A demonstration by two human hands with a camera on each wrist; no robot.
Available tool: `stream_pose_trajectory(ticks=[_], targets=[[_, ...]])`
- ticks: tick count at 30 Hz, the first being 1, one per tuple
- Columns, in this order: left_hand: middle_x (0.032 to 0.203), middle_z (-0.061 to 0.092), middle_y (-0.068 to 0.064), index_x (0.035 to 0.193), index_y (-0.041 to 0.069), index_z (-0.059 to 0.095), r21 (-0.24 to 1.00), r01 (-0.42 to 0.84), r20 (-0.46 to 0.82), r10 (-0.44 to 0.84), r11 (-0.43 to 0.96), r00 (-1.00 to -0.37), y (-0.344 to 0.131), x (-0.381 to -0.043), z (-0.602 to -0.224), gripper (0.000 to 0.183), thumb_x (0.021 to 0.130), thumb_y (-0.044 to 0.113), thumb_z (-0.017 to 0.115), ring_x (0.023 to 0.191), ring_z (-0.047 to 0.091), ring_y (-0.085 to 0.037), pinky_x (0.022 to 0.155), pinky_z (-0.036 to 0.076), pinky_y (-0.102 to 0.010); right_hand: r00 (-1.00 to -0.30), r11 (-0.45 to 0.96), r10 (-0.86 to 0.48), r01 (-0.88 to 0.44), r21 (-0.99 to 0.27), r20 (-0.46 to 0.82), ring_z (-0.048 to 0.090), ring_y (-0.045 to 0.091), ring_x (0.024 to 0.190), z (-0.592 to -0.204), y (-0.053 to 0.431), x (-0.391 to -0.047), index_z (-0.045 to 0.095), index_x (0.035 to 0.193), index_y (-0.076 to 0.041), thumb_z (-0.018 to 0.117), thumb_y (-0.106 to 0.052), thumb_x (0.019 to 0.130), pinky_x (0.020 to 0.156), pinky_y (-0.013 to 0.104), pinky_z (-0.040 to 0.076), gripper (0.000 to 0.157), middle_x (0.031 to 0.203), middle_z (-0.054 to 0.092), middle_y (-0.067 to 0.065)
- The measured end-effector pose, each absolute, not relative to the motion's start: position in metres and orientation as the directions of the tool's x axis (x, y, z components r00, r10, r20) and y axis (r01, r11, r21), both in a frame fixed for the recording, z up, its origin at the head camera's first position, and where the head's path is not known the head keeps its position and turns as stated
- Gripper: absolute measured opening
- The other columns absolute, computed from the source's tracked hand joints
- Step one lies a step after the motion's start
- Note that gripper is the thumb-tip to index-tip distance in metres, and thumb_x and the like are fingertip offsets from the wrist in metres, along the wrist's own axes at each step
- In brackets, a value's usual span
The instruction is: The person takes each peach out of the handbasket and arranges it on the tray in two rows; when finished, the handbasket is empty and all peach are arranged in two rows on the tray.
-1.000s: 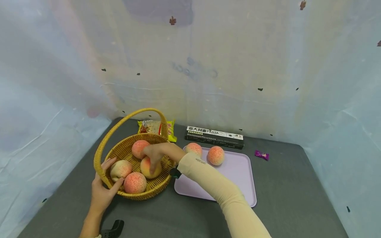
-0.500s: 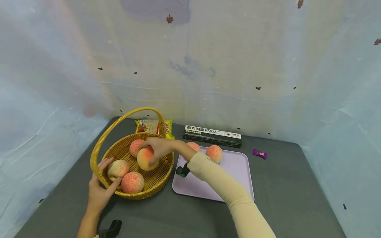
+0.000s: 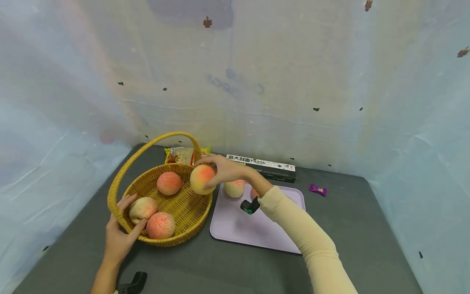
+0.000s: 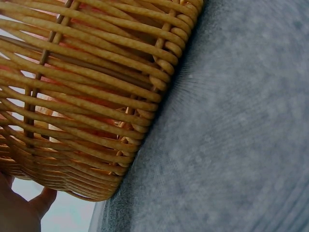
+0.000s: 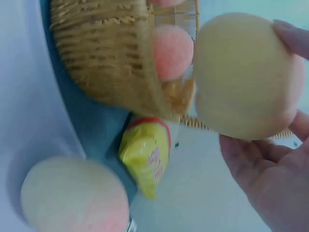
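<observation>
My right hand [image 3: 227, 169] holds a yellow-and-pink peach [image 3: 200, 179] over the right rim of a yellow wicker basket [image 3: 185, 212]. In the right wrist view, the thumb and fingers clasp this peach [image 5: 246, 77] from opposite sides. Three more peaches lie in the basket: one at the back [image 3: 169, 183], one at the left [image 3: 143, 210] and one in front [image 3: 160, 225]. With thumb and fingers over the left rim, my left hand [image 3: 119, 239] grips the basket. The left wrist view shows the woven wall [image 4: 91, 92] close up, with the hand [image 4: 19, 208] at its edge.
A lilac tray [image 3: 235, 230] right of the basket bears two peaches; one [image 3: 235, 189] shows well, the other [image 3: 254, 193] is mostly behind my right wrist. Behind stand a yellow food packet [image 3: 180, 155] and a black pasta box [image 3: 279, 172]. A small purple wrapped sweet [image 3: 318, 190] lies farther right.
My right hand has lifted the peach from inside the basket and carried it right, to above the rim. The left hand has kept its grip on the basket.
</observation>
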State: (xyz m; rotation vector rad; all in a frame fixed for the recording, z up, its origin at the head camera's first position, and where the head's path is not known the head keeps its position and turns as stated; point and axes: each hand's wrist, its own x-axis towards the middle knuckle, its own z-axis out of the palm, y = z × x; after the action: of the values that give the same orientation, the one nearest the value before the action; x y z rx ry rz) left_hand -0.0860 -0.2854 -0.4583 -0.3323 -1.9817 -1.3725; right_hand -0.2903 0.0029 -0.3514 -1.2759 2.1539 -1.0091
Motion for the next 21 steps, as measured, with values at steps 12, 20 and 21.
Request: stream_pose_trajectory(ticks=[12, 20, 21], targets=[[0.135, 0.045, -0.04, 0.136, -0.016, 0.05, 0.743, 0.538, 0.64, -0.191, 0.397, -0.744, -0.289, -0.088, -0.466, 0.07, 0.069, -0.026, 0.067, 0.145, 0.026, -0.042, 0.114, 0.028, -0.027, -0.621, 0.287, -0.779, -0.483, -0.828, 0.092, 0.052, 0.021, 0.115, -0.354, 0.072, -0.291, 0.062, 0.135, -0.012, 0.085, -0.02, 0.077, 0.096, 0.041, 0.05, 0.063, 0.131, 0.053, 0.002], [0.141, 0.046, -0.032, 0.139, -0.012, 0.05, 0.762, 0.506, 0.612, -0.193, 0.405, -0.767, -0.304, -0.095, -0.489, 0.072, 0.071, -0.022, 0.071, 0.145, 0.025, -0.041, 0.113, 0.028, -0.026, -0.693, 0.361, -0.716, -0.471, -0.805, 0.084, 0.052, 0.023, 0.116, -0.36, 0.116, -0.286, 0.061, 0.136, -0.013, 0.084, -0.021, 0.077, 0.096, 0.047, 0.048, 0.064, 0.132, 0.053, 0.003], [0.142, 0.046, -0.031, 0.139, -0.011, 0.05, 0.771, 0.493, 0.599, -0.198, 0.403, -0.776, -0.304, -0.094, -0.488, 0.072, 0.071, -0.022, 0.071, 0.145, 0.025, -0.041, 0.113, 0.028, -0.026, -0.7, 0.368, -0.709, -0.468, -0.803, 0.083, 0.052, 0.023, 0.116, -0.36, 0.12, -0.285, 0.061, 0.137, -0.014, 0.084, -0.022, 0.077, 0.096, 0.046, 0.049, 0.064, 0.133, 0.053, 0.003]])
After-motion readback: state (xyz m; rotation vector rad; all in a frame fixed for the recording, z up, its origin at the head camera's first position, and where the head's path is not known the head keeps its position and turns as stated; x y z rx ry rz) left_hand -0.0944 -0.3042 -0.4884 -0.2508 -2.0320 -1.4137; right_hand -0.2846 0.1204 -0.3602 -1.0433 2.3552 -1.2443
